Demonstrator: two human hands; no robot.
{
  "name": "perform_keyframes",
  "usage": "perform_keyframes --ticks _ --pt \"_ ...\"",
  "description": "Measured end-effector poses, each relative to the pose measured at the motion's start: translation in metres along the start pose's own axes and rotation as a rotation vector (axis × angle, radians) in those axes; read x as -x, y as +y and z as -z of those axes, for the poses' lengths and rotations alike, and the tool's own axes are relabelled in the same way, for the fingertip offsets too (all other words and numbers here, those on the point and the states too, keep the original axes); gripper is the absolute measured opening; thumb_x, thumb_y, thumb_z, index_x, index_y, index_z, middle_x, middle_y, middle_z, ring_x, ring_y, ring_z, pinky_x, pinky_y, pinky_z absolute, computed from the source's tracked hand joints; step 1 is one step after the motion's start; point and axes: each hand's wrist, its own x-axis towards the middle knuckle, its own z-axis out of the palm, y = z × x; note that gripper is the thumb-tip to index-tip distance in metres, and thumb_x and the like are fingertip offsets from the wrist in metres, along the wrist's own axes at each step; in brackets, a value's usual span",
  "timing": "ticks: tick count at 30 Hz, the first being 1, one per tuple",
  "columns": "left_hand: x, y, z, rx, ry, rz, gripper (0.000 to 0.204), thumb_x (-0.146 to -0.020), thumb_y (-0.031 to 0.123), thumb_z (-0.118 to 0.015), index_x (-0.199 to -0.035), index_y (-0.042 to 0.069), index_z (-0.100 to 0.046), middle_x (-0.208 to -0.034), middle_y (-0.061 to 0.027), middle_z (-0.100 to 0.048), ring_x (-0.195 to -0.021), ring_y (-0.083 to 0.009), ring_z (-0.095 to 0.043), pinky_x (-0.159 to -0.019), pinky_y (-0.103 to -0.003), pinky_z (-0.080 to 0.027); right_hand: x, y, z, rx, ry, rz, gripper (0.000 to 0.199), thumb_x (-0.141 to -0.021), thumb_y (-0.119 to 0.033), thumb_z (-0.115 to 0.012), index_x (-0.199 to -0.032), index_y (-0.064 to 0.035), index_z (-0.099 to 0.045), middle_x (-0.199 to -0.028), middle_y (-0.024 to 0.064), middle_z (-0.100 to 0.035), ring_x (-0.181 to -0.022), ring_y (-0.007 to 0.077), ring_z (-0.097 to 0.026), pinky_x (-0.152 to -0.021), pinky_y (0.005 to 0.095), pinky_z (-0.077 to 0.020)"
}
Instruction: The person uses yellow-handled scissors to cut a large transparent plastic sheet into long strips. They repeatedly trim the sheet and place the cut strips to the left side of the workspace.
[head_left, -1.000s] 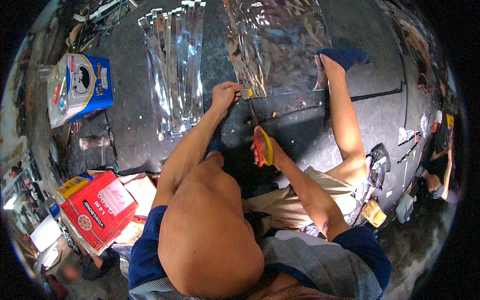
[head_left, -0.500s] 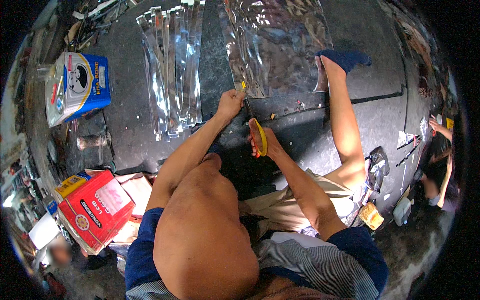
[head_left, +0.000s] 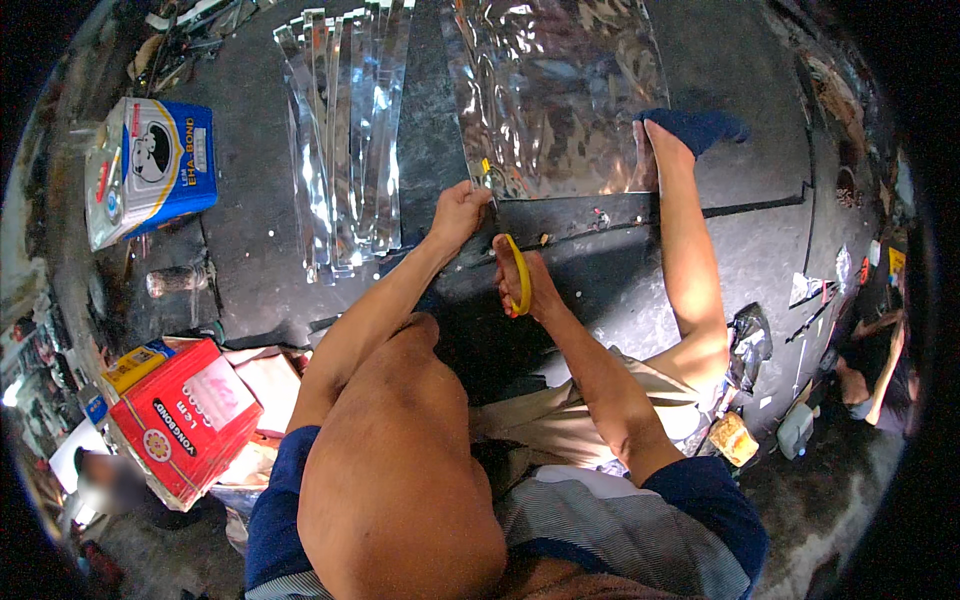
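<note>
A large shiny clear plastic sheet [head_left: 560,110] lies on the dark surface ahead of me. My left hand [head_left: 461,213] pinches at the sheet's near left corner, where a small yellow piece [head_left: 486,166] shows just beyond the fingertips. My right hand [head_left: 530,282] is closed around yellow-handled scissors [head_left: 521,275]. Their dark blades point away from me toward that same corner, close to the left fingers; how far apart the blades are cannot be made out. To the left of the sheet lie several long, narrow clear plastic strips [head_left: 345,150], side by side.
My foot in a dark blue sock [head_left: 695,130] rests by the sheet's right edge. Leftward stand a blue-and-white tin [head_left: 170,165], a glass jar [head_left: 175,281] and a red box [head_left: 185,420]. A yellowish block [head_left: 734,440] and a black bag [head_left: 748,340] lie right; another person's arm [head_left: 888,375] shows beyond.
Both hands keep nearly the same place at the sheet's corner. The right hand has turned slightly on the scissors, and less of the orange inner handle shows. The whole view has shifted a little.
</note>
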Motion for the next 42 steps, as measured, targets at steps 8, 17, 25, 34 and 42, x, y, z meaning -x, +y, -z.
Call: perform_keyframes --ticks 8,17,25,34,42 --pt "-0.002 0.005 0.004 0.115 -0.085 0.023 0.015 -0.091 0.016 -0.056 -0.081 0.005 -0.057 -0.061 0.0044 -0.048 -0.050 -0.0047 -0.040 -0.044 -0.023 -0.029 -0.027 -0.032 0.006 0.017 -0.003 0.029 0.078 -0.078 -0.078 -0.040 -0.059 -0.0030 -0.046 -0.044 0.0055 -0.042 -0.034 0.0171 -0.049 -0.031 0.0305 -0.0383" --pt "0.021 0.045 -0.001 0.162 -0.138 -0.015 0.015 -0.094 0.016 -0.053 -0.088 0.004 -0.059 -0.073 -0.0013 -0.059 -0.056 -0.0060 -0.045 -0.050 -0.021 -0.034 -0.096 -0.081 0.015 0.342 0.140 0.495 0.081 -0.085 -0.073 -0.030 -0.080 0.0024 -0.060 -0.061 0.0141 -0.059 -0.059 0.0251 -0.060 -0.056 0.0363 -0.0449" --pt "0.039 0.071 0.002 0.072 -0.135 0.034 0.014 -0.095 0.020 -0.052 -0.093 0.007 -0.058 -0.067 0.0052 -0.047 -0.055 -0.0050 -0.041 -0.046 -0.021 -0.031 -0.147 -0.147 0.028 0.352 0.121 0.296 0.097 -0.077 -0.082 -0.028 -0.123 -0.0014 -0.055 -0.078 0.0167 -0.067 -0.064 0.0244 -0.061 -0.059 0.0373 -0.0457" --pt "0.054 0.091 0.005 0.063 -0.095 0.008 0.014 -0.094 0.019 -0.054 -0.087 0.006 -0.057 -0.061 0.0059 -0.044 -0.052 -0.0040 -0.038 -0.046 -0.022 -0.029 -0.219 -0.215 0.030 0.384 0.131 0.289 0.098 -0.073 -0.086 -0.026 -0.138 -0.0150 -0.042 -0.098 0.0184 -0.067 -0.095 0.0309 -0.060 -0.084 0.0415 -0.0424" --pt "0.073 0.109 0.013 0.099 -0.151 -0.006 0.015 -0.095 0.020 -0.054 -0.086 0.007 -0.053 -0.060 0.0072 -0.042 -0.051 -0.0025 -0.035 -0.045 -0.021 -0.026 -0.277 -0.283 0.039 0.381 0.207 0.449 0.105 -0.067 -0.091 -0.022 -0.136 -0.0151 -0.045 -0.101 0.0197 -0.065 -0.089 0.0320 -0.060 -0.076 0.0419 -0.0462"
